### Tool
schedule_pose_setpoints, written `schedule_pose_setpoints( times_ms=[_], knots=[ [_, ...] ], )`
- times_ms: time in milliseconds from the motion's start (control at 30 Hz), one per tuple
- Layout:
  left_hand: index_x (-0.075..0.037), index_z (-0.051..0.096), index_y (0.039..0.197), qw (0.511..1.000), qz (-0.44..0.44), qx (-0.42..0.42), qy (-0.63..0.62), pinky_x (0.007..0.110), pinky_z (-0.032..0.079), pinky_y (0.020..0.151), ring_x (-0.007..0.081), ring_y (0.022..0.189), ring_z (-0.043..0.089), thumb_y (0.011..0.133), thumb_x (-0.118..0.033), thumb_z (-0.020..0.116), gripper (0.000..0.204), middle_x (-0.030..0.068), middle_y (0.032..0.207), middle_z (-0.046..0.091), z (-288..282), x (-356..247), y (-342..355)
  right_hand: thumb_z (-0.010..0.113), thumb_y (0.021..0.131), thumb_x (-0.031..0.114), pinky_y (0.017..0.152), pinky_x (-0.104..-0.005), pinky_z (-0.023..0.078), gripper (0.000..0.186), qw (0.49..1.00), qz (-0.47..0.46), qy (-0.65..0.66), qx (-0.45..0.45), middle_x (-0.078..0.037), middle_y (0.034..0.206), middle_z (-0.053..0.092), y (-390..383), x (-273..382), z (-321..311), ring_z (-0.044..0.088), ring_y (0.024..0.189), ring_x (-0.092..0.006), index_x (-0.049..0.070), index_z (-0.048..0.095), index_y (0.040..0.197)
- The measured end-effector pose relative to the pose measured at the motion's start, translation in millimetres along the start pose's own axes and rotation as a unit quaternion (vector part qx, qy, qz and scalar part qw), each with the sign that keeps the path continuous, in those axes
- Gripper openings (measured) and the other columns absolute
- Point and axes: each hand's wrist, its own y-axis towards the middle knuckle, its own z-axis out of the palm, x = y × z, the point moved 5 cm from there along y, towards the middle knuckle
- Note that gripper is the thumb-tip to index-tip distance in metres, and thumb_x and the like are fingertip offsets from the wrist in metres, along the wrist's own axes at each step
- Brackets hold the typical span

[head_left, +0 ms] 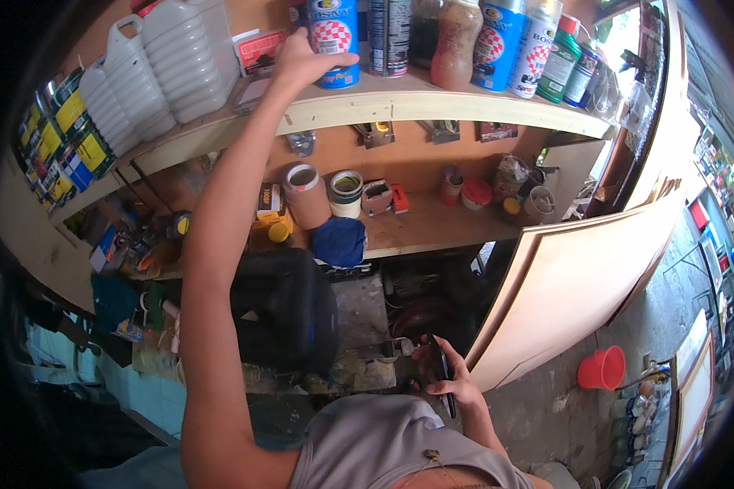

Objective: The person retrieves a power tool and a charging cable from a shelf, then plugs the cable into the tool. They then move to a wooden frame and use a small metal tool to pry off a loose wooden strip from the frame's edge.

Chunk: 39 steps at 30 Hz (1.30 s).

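My left arm reaches up to the top shelf (417,106), where my left hand (300,61) grips a blue spray can (334,28), thumb across its front. Beside it stand a dark-labelled can (389,37), a brown-filled bottle (457,45) and other spray cans (497,49). White jugs (183,61) and a red-and-white package (258,53) are to the left. Low at the right, my right hand (465,383) holds a dark, slim object (445,379), seemingly a phone.
A lower shelf (416,232) holds pots (303,196) and a blue cloth (338,242). A black case (281,310) lies beneath. Wooden panels (571,285) lean at the right, near a red bucket (600,367) on the grey floor (546,424).
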Motion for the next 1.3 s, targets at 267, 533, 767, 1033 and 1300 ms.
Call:
schedule_pose_setpoints(
  times_ms=[267,533,767,1033,1300],
  knots=[
    [0.001,0.056,0.107,0.998,0.001,0.012,-0.054,0.036,0.051,0.081,0.0257,0.092,0.064,0.044,-0.042,0.085,0.082,0.0182,0.102,0.064,12.7,-19.9,0.7,0.073,0.05,0.006,0.071,-0.0247,0.044,0.089,1.0,-0.02,0.007,-0.007,-0.011,0.109,0.054,-7.1,-9.1,-18.1,0.052,0.085,-0.015,0.006,0.038,0.131],
    [-0.001,0.054,0.105,0.995,0.006,0.009,-0.096,0.035,0.049,0.084,0.0249,0.097,0.062,0.044,-0.036,0.085,0.078,0.0174,0.105,0.062,26.8,-14.6,18.9,0.072,0.05,0.007,0.067,-0.022,0.043,0.089,0.999,-0.028,0.018,-0.015,-0.012,0.109,0.054,-11.5,5.1,-18.7,0.051,0.087,-0.0152,0.006,0.038,0.132],
    [-0.001,0.062,0.1,0.995,0.01,0.045,-0.093,0.035,0.05,0.084,0.0245,0.092,0.064,0.044,-0.04,0.084,0.072,0.0172,0.1,0.065,39.8,-28.0,20.1,0.073,0.05,0.008,0.069,-0.0229,0.043,0.09,0.999,-0.036,0.007,-0.014,-0.011,0.108,0.054,-14.5,-1.5,-26.0,0.051,0.087,-0.0152,0.006,0.038,0.132],
    [-0.001,0.063,0.098,0.999,-0.007,0.029,-0.046,0.035,0.051,0.082,0.0252,0.091,0.065,0.041,-0.049,0.084,0.077,0.0175,0.096,0.066,35.9,-43.9,7.2,0.074,0.05,0.007,0.068,-0.0227,0.042,0.09,0.999,-0.039,0.022,-0.011,-0.01,0.109,0.054,-13.8,-2.3,-27.4,0.051,0.087,-0.0144,0.008,0.037,0.133],
    [0.005,0.056,0.105,0.996,0.056,-0.015,-0.07,0.036,0.051,0.081,0.0295,0.088,0.065,0.04,-0.051,0.084,0.09,0.0209,0.094,0.065,50.4,-82.4,-14.2,0.073,0.051,0.005,0.062,-0.0199,0.042,0.091,0.999,-0.034,0.026,-0.001,-0.01,0.11,0.053,-9.9,-5.4,-26.9,0.051,0.087,-0.0139,0.007,0.036,0.134]
  ],
)
